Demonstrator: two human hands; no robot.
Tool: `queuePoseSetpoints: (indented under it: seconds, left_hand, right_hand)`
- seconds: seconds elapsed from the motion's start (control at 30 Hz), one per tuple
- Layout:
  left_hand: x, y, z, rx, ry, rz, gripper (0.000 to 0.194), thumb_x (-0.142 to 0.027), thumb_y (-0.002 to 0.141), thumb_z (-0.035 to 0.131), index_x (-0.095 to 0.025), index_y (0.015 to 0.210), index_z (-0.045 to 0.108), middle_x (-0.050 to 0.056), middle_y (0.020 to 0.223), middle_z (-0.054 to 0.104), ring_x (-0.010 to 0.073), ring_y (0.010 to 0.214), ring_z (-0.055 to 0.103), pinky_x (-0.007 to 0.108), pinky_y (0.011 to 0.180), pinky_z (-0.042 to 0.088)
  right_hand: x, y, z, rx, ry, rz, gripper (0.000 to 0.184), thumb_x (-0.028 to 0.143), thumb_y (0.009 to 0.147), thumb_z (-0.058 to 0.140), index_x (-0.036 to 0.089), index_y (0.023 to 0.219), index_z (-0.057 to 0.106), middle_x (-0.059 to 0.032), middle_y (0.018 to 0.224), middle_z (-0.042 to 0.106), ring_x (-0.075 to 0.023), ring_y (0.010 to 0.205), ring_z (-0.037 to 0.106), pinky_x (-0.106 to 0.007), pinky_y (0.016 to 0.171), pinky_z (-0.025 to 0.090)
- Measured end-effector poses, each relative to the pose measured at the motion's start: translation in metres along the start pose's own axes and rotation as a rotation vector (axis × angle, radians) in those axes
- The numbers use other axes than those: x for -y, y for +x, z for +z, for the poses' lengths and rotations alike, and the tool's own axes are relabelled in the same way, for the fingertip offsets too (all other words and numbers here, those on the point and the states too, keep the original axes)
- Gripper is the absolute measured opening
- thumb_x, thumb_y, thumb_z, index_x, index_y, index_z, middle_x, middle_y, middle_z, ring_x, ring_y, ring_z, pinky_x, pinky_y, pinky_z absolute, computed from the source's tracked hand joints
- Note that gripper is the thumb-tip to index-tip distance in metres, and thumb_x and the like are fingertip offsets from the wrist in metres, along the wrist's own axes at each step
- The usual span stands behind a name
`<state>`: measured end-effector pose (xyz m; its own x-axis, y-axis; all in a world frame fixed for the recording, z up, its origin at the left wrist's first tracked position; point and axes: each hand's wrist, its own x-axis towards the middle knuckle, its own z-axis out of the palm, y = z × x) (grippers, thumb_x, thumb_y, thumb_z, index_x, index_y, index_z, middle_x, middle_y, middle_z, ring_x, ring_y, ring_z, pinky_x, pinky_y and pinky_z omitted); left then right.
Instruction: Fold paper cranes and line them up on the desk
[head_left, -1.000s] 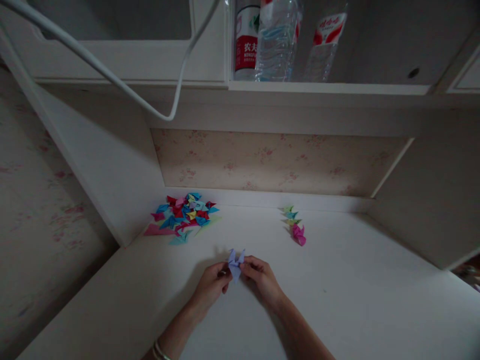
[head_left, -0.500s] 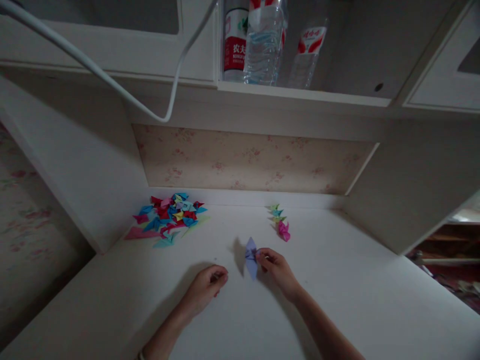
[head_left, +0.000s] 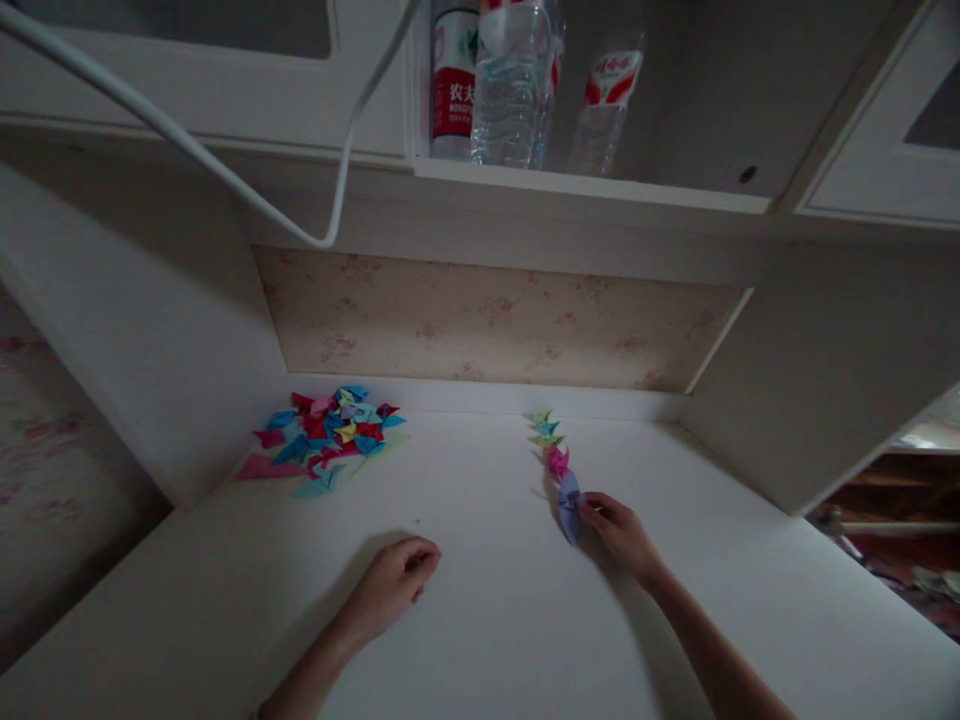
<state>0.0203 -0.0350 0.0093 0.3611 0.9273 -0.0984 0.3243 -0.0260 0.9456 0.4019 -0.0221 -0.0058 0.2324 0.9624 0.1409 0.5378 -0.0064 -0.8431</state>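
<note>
Between the thumb and fingertips of my right hand [head_left: 616,530] is a lavender origami crane [head_left: 569,508], pinched at its right side. Its far tip is close to a magenta paper crane [head_left: 558,461], the nearest in a short row running back toward the wall. Behind that one are small green and teal paper cranes [head_left: 546,428]. My left hand [head_left: 397,580] rests over the white desk [head_left: 487,620], left of the lavender crane, its fingers curled closed with nothing showing in them.
A heap of many-coloured folded paper cranes [head_left: 330,430] lies at the back left of the desk. Above are a shelf with plastic bottles [head_left: 510,95] and a hanging white cable [head_left: 247,190]. Side panels [head_left: 847,380] bound the desk.
My right hand has carried the lavender crane rightward, up to the near end of the row. My left hand has shifted slightly left, still curled. The view has moved a little.
</note>
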Motion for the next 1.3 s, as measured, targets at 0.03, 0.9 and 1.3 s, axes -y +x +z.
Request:
queuePoseSetpoints:
  seconds: [0.03,0.9,1.3]
  left_hand:
    - [0.0,0.001,0.0,0.002,0.008,0.001,0.033,-0.044,0.079,0.052,-0.014,0.084,0.063,-0.004,0.06,0.051,0.0102,0.051,0.045,0.02,0.048,0.036]
    - [0.004,0.001,0.006,-0.004,0.069,-0.011,0.034,-0.047,0.082,0.049,-0.016,0.082,0.063,-0.003,0.061,0.05,0.01,0.051,0.043,0.02,0.047,0.034]
    - [-0.007,-0.004,0.009,-0.054,0.204,0.087,0.031,-0.04,0.084,0.046,-0.017,0.081,0.066,0.002,0.076,0.064,0.0145,0.069,0.056,0.022,0.064,0.043]
  right_hand:
    - [-0.002,0.003,0.0,-0.001,-0.011,-0.017,0.035,0.049,0.077,0.057,0.019,0.089,0.07,-0.0046,0.08,0.07,-0.0185,0.065,0.061,-0.028,0.061,0.045]
    - [-0.007,-0.001,0.01,-0.2,-0.18,-0.047,0.048,0.047,0.083,0.043,0.015,0.116,0.06,-0.0092,0.091,0.07,-0.0203,0.072,0.064,-0.03,0.067,0.049]
    - [0.005,-0.053,0.016,-0.281,-0.292,-0.212,0.041,0.047,0.087,0.041,0.016,0.106,0.062,-0.0077,0.084,0.069,-0.0159,0.061,0.061,-0.025,0.06,0.048]
